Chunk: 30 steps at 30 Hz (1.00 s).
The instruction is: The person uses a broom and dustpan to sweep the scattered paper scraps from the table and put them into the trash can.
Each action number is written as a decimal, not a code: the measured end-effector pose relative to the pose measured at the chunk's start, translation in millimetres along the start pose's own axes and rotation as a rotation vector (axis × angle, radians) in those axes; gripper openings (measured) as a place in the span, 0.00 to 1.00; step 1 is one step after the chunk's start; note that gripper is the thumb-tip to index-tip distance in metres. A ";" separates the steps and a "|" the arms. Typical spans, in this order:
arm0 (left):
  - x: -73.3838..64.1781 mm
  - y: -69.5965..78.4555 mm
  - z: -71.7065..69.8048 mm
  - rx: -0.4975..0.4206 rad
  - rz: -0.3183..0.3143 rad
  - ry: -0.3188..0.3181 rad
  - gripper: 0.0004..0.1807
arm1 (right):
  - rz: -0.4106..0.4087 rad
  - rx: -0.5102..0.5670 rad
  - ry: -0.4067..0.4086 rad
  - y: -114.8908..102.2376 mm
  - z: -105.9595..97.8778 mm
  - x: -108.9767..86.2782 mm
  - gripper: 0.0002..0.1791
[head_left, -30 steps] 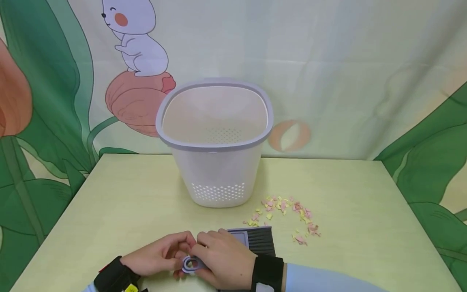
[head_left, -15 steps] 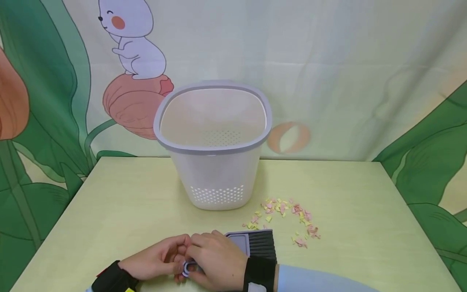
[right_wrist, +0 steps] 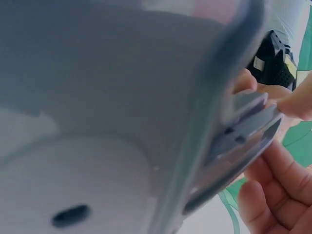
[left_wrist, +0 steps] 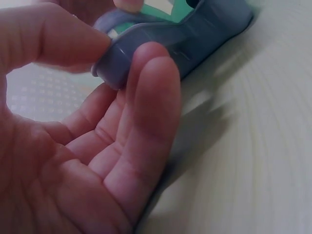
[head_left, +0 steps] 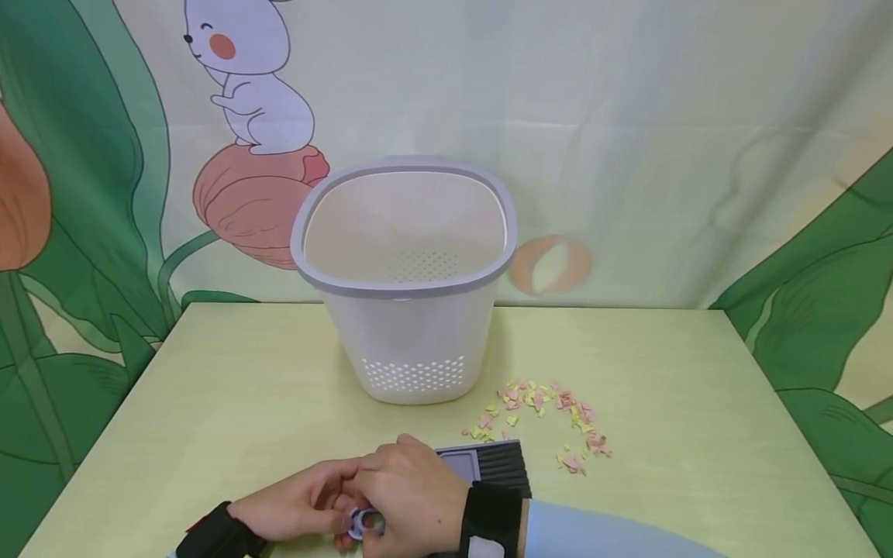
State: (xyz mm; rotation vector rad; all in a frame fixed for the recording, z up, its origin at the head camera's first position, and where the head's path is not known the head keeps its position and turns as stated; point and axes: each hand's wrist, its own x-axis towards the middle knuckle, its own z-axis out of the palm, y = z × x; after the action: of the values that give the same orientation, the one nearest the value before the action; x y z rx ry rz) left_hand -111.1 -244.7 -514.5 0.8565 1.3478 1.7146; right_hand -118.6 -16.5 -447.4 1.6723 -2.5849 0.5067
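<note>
A small grey-purple dustpan (head_left: 459, 463) lies low at the table's front in the head view, with a dark-bristled hand brush (head_left: 504, 467) nested against it. Their handles point left, ending in a loop (head_left: 366, 524). My left hand (head_left: 296, 500) pinches the handle end between thumb and fingers; the left wrist view shows the grey handle (left_wrist: 209, 36) above those fingertips. My right hand (head_left: 415, 496) curls over the handles beside the pan and hides most of them. In the right wrist view the pan's blurred body (right_wrist: 112, 87) fills the left side, with two stacked handles (right_wrist: 248, 126) visible.
A white basket (head_left: 412, 333) with a purple rim and a perforated base stands behind the hands. Pink and yellow paper scraps (head_left: 537, 397) lie in a curved scatter right of it on the pale table (head_left: 663, 387). A printed curtain (head_left: 628, 139) hangs behind.
My right hand has shifted slightly left and turned, with its knuckles higher. The handle loop sits a little lower. The left hand keeps its pinch; the basket and scraps stay in place.
</note>
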 end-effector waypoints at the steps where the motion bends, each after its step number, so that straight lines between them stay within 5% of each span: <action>1: 0.3 -0.6 -0.2 -0.008 0.009 -0.009 0.23 | -0.007 -0.002 0.014 -0.7 -0.9 -0.7 0.11; 6: -0.3 -1.4 -1.0 0.021 0.025 -0.012 0.11 | -0.070 0.094 0.069 -2.0 -2.3 -6.9 0.08; 9: -1.0 -0.1 -0.7 0.039 0.006 0.001 0.10 | -0.110 0.112 0.024 1.1 -2.3 -12.9 0.08; 14: -0.8 3.3 1.2 0.003 -0.086 0.035 0.12 | -0.138 -0.097 -0.106 7.2 -5.3 -29.0 0.12; 18: -0.9 4.8 1.4 -0.004 -0.116 0.049 0.13 | -0.122 -0.207 -0.135 9.3 -7.4 -44.5 0.13; 25: 0.0 6.8 1.6 -0.004 -0.167 0.076 0.13 | -0.156 -0.327 -0.069 9.2 -3.6 -60.0 0.11; 30: 0.3 6.6 1.3 -0.007 -0.133 0.059 0.13 | -0.195 -0.379 -0.037 8.9 -11.3 -66.5 0.04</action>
State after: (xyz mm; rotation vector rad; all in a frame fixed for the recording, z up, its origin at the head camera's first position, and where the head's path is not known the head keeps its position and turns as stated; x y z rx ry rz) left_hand -111.2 -244.8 -507.7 0.7011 1.4047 1.6521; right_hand -100.0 48.9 -451.7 1.7751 -2.3146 -0.0236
